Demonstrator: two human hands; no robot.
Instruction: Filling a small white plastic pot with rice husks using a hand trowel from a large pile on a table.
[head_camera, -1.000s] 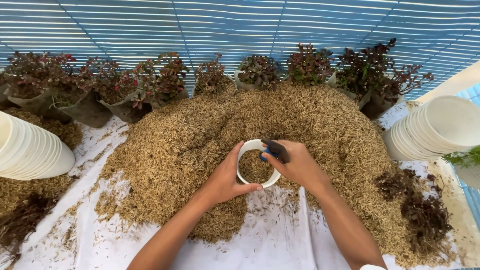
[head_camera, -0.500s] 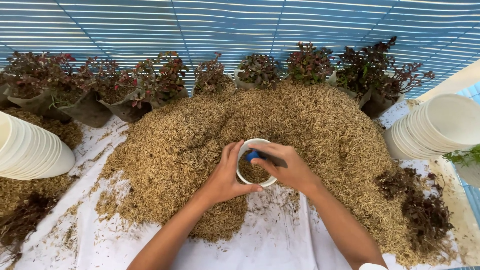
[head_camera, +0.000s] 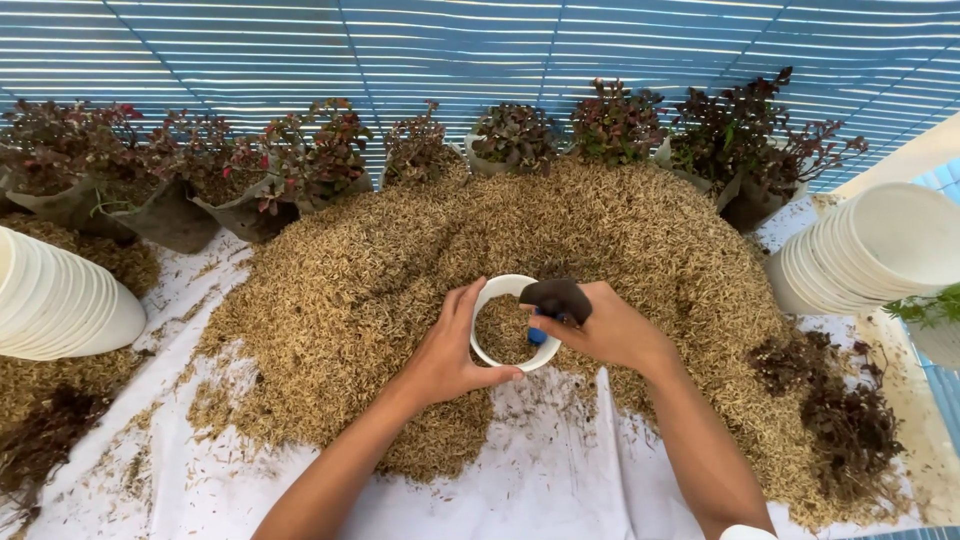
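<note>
Two bare hands meet at a small white pot (head_camera: 497, 300) that sits at the near foot of a big heap of rice husks (head_camera: 420, 260). The left hand (head_camera: 448, 352) cups the pot's left side, its grip clamped around the rim and wall, thumb along the near edge. The right hand (head_camera: 607, 330) comes in from the pot's right side with its grip closed on a dark tool with a blue tip (head_camera: 553, 303); the dark end pokes out over the pot's far rim and the blue tip dips into the opening. Inside the pot lies a fill of the same tan husks, up to a level somewhat below the rim.

Behind the pot, beyond the heap's far edge, a row of red-leaved plants in dark bags (head_camera: 300, 160) lines up against a blue slatted screen (head_camera: 480, 50). Well to the pot's left lies a nested stack of white pots (head_camera: 55, 300) on its side; a second stack of white pots (head_camera: 870, 250) lies well to the right. White sheeting (head_camera: 540, 480) covers the ground on the near side of the pot, dusted with stray husks. To the pot's right, past the heap's edge, sits a clump of dark reddish plant debris (head_camera: 840, 410); more of it lies at the far left, near corner.
</note>
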